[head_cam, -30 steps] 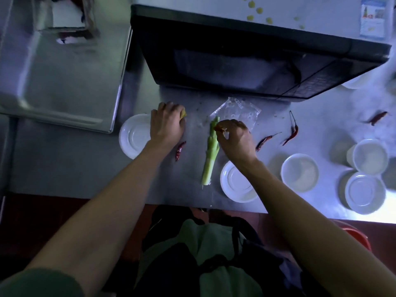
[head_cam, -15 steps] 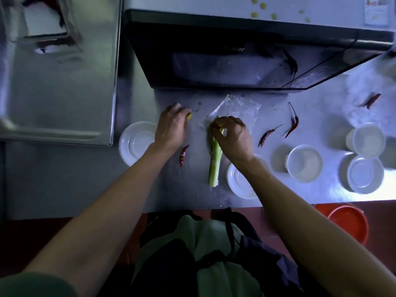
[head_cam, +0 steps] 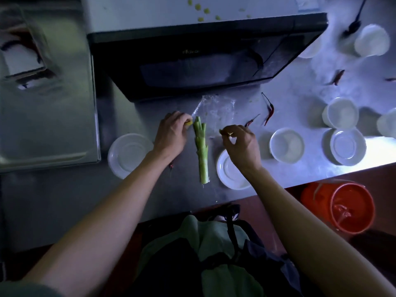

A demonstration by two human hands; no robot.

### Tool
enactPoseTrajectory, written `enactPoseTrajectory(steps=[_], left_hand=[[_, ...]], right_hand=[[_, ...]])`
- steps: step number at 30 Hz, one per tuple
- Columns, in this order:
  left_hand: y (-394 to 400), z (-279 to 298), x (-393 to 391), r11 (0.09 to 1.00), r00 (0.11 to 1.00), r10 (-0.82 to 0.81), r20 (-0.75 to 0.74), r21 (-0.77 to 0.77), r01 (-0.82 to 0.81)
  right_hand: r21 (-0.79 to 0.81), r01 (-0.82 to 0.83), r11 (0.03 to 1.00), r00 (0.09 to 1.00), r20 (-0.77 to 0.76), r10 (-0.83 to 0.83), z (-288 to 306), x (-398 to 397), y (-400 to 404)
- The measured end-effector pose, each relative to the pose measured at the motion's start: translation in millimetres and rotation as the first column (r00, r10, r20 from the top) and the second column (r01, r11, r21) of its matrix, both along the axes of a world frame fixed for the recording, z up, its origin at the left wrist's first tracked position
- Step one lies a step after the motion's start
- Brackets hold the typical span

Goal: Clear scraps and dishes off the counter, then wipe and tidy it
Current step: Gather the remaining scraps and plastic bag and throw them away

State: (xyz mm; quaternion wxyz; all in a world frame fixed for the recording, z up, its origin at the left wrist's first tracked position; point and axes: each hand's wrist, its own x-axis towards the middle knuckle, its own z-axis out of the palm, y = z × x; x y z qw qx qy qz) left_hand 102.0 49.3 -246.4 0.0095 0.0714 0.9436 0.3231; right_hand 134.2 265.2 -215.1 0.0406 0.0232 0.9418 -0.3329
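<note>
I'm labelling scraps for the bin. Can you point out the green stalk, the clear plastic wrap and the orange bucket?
green stalk (head_cam: 202, 150), head view, mid-stem
clear plastic wrap (head_cam: 216, 110), head view, centre of sheet
orange bucket (head_cam: 317, 192), head view, outer wall

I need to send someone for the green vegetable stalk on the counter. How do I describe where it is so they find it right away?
Start at the black microwave at the back of the steel counter and come straight forward, past the clear plastic wrap. The green vegetable stalk lies lengthwise between the left hand and right hand. It is the only long pale-green thing there; its neighbours are round white dishes and thin red chilies.
</note>
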Motion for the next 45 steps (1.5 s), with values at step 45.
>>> enactPoseTrajectory(steps=[45], left_hand=[[674,38,248,0.222,0.221,-0.973,0.064,0.0,0.975]], right_hand=[[0.015,0.934,0.357,0.356,0.045,-0.933,-17,435,530]])
